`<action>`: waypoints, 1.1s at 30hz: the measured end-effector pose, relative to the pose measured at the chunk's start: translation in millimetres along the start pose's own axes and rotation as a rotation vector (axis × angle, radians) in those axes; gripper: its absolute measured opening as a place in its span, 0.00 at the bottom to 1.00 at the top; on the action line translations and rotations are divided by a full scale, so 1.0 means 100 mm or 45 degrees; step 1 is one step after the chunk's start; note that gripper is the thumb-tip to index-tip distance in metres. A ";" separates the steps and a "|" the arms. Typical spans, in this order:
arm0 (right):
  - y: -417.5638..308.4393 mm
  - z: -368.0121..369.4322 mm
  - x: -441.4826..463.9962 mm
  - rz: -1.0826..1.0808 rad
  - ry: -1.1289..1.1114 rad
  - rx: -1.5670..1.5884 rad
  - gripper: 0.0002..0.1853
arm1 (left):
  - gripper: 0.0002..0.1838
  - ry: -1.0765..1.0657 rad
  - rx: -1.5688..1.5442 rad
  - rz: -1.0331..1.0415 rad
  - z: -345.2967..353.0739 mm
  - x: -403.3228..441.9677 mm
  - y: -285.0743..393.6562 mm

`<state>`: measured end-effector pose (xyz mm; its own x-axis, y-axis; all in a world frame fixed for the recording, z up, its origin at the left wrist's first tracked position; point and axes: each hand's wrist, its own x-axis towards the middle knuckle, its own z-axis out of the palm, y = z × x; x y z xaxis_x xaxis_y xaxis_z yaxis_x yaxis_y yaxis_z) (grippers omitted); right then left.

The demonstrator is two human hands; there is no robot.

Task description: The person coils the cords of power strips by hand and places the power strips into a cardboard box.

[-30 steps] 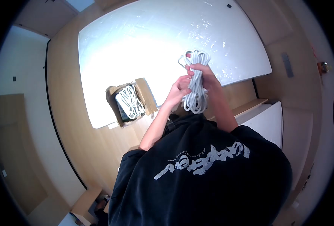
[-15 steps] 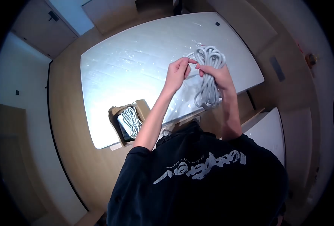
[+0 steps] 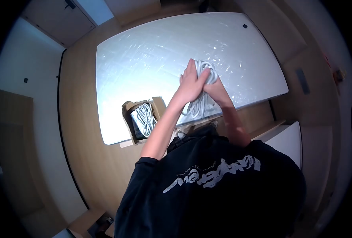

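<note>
A bundle of looped white cable [image 3: 197,108] is held between my two hands above the near part of the plastic-covered mattress [image 3: 152,59]. My left hand [image 3: 190,85] presses against the bundle's left side, fingers together and pointing away from me, thumb across the loops. From the right, my right hand [image 3: 217,92] grips the bundle around its middle, its fingers largely hidden behind the cable and my left hand. Loops stick out above and below the hands. On the mattress's near left edge stands an open cardboard box [image 3: 128,115] with another coiled white cable [image 3: 146,119] inside.
A small black object [image 3: 245,26] lies at the mattress's far right corner. At the lower right is another white surface [image 3: 285,142] with a wooden edge. Wooden flooring [image 3: 78,107] runs along the left, and a door [image 3: 61,20] stands at the far left.
My left hand has gone from pinching near the bundle's upper left to pressing around its side. Both hands and the cable are lower and further left in view; the camera view has shifted slightly.
</note>
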<state>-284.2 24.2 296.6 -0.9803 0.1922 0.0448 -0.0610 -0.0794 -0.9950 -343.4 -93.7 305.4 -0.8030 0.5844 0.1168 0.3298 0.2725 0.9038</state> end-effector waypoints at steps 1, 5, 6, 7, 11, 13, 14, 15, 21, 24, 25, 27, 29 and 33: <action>0.00 -0.01 -0.02 0.103 -0.065 0.072 0.31 | 0.48 0.008 0.003 -0.008 -0.11 -0.03 0.10; 0.14 0.09 -0.15 -0.064 0.024 0.290 0.33 | 0.60 -0.457 0.413 -0.139 -0.36 -0.15 0.48; 0.14 0.13 -0.17 -0.203 0.053 0.340 0.31 | 0.61 -0.488 0.425 -0.150 -0.36 -0.15 0.52; 0.16 0.12 -0.14 -0.203 0.052 0.346 0.31 | 0.61 -0.520 0.438 -0.163 -0.36 -0.15 0.54; 0.36 -0.20 0.00 -0.097 0.277 0.148 0.29 | 0.45 -0.448 -0.601 -0.092 -0.31 -0.01 0.36; -0.01 -0.36 -0.06 -0.036 0.072 0.267 0.29 | 0.41 -0.241 -0.742 -0.335 -0.21 0.06 -0.07; -0.06 -0.48 -0.08 -0.132 0.027 0.182 0.30 | 0.44 -0.139 -0.674 -0.533 -0.11 0.09 -0.38; -0.12 -0.57 -0.14 -0.110 0.033 0.176 0.30 | 0.47 -0.040 -0.602 -0.739 0.05 0.05 -0.70; 0.04 -1.07 -0.51 0.013 -0.169 -0.236 0.11 | 0.41 -0.833 -1.651 -1.257 1.04 -0.13 -1.06; 0.15 -1.16 -0.66 0.009 -0.116 0.041 0.14 | 0.27 -0.489 -2.055 -1.307 1.68 0.20 -1.62; 0.09 -1.17 -0.67 0.329 -0.154 0.423 0.14 | 0.27 -0.490 -2.059 -1.322 1.79 0.23 -1.76; 0.45 -1.37 -0.63 0.381 -0.216 0.494 0.07 | 0.18 -0.765 -2.615 -0.903 1.88 0.27 -1.98; 0.85 -1.51 -0.62 0.565 -0.019 1.063 0.08 | 0.17 -0.723 -2.437 -0.864 1.74 0.23 -1.54; 1.26 -1.68 -0.43 0.879 0.381 1.109 0.06 | 0.20 -0.397 -1.175 -1.171 1.58 0.14 -1.03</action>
<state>-218.3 170.5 153.9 -0.7784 0.0603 -0.6249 0.2484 -0.8846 -0.3947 -310.2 7.8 149.2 -0.3637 0.6511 -0.6662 -0.8182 0.1185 0.5625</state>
